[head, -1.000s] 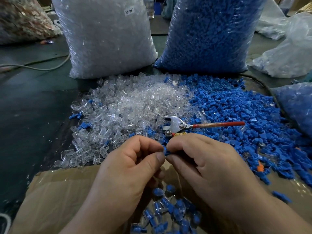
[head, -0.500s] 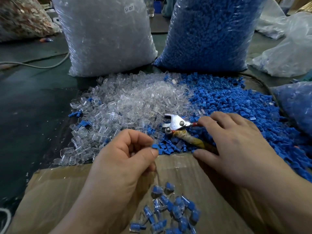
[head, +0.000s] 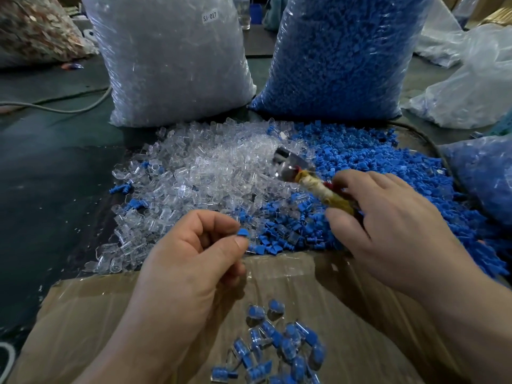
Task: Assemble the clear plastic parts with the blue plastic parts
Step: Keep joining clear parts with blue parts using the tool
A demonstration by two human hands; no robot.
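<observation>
A heap of clear plastic parts (head: 199, 173) lies mid-table, with a heap of blue plastic parts (head: 388, 173) to its right. My left hand (head: 188, 261) pinches a small piece with a blue end (head: 243, 233) between thumb and forefinger, above the cardboard. My right hand (head: 388, 225) grips the cloth-wrapped handle of metal pliers (head: 293, 169), lifted over the heaps with the jaws pointing up-left and blurred. Several joined clear-and-blue pieces (head: 277, 345) lie on the cardboard below my hands.
A cardboard sheet (head: 91, 314) covers the near edge. Behind the heaps stand a big bag of clear parts (head: 171, 62) and a big bag of blue parts (head: 340, 51). More plastic bags (head: 471, 87) sit right; a cable (head: 69, 106) runs left.
My hands parted. The right hand reached to the pliers, took hold of the handle and lifted them off the heap. The left hand kept its small piece and stayed put.
</observation>
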